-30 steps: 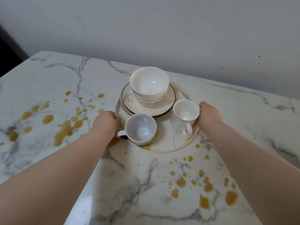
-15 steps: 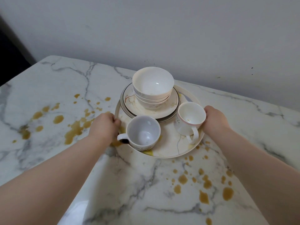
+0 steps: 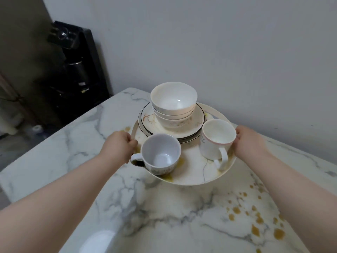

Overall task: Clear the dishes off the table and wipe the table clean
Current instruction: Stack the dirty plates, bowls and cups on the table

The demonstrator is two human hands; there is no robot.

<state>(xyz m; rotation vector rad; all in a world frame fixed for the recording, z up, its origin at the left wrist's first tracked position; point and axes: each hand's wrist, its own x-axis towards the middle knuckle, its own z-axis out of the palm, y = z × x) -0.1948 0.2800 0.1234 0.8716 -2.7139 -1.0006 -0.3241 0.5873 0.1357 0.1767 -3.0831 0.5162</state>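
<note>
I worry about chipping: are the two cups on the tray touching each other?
Apart. The head view shows the cup lying on its side and the upright mug with bare tray visible between them.

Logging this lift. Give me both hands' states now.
Left hand: closed on the left rim of the round cream ceramic tray.
Right hand: closed on its right rim.

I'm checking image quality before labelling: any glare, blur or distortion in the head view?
Head view: a bright glare patch on the marble table near the bottom edge; wide-angle stretch enlarges the forearms; the dark appliance in the left corner is dim and soft; the tray, cups and both hands are fairly sharp.
</note>
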